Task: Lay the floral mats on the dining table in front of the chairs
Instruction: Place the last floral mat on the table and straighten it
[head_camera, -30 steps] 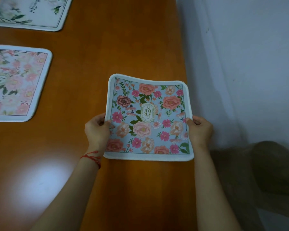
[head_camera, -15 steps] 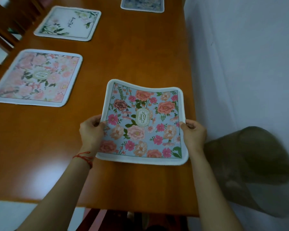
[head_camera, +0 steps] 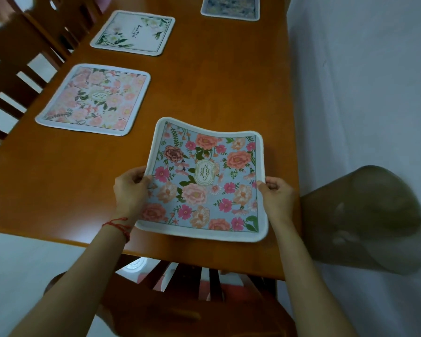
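Note:
A blue floral mat (head_camera: 204, 181) with a white border is held a little above the near end of the wooden dining table (head_camera: 216, 81), its middle sagging. My left hand (head_camera: 130, 190) grips its left edge and my right hand (head_camera: 276, 198) grips its right edge. Flat on the table lie a pink floral mat (head_camera: 95, 99) at the left, a white mat with green leaves (head_camera: 134, 32) beyond it, and a dark blue mat (head_camera: 230, 7) at the far end.
Wooden chairs (head_camera: 22, 69) stand along the table's left side. Another chair back (head_camera: 195, 300) is just below the near table edge. A white wall (head_camera: 362, 81) runs along the right side. A brown rounded object (head_camera: 365, 220) sits at the table's near right corner.
The view has pulled back and tilted, showing the near table edge, the chair below it and more mats. Both hands keep hold of the blue mat, now close to the near edge.

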The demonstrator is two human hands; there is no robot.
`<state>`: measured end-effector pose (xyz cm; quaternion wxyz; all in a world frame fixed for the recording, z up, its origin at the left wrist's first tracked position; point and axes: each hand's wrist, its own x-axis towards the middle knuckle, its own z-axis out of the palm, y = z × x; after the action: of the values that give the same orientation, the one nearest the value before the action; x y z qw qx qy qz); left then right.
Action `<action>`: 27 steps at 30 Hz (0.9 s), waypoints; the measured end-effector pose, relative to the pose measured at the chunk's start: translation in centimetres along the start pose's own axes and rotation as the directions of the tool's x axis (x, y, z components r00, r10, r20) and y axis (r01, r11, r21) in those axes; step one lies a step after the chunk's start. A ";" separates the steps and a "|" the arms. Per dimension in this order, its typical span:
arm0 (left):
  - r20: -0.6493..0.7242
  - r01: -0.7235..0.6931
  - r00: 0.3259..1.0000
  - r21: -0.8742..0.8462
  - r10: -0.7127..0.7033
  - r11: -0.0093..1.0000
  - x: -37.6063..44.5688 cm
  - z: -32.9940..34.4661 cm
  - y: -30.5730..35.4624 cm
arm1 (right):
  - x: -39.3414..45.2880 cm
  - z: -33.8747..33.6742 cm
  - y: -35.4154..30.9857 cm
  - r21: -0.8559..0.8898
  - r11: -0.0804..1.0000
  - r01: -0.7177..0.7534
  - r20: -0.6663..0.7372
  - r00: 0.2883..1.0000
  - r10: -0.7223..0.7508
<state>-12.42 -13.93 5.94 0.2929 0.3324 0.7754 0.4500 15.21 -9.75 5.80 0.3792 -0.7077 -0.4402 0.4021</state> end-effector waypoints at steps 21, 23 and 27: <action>0.256 0.104 0.960 0.050 -0.113 0.993 3.1 -1.7 -5.8 | -3.8 3.9 2.7 -0.099 0.986 -0.134 -0.119 0.985 0.122; 0.256 0.095 0.960 0.074 -0.111 0.993 3.5 -1.2 -5.9 | -3.3 4.0 2.9 -0.102 0.985 -0.142 -0.122 0.984 0.129; 0.230 0.087 0.967 0.117 -0.112 0.989 3.8 -0.3 -6.1 | -2.0 4.2 3.6 -0.118 0.980 -0.162 -0.109 0.983 0.149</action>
<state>-16.52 -13.40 0.09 0.3872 0.3589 0.7736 0.3505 11.95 -11.96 1.46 0.3227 -0.7817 -0.3885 0.3660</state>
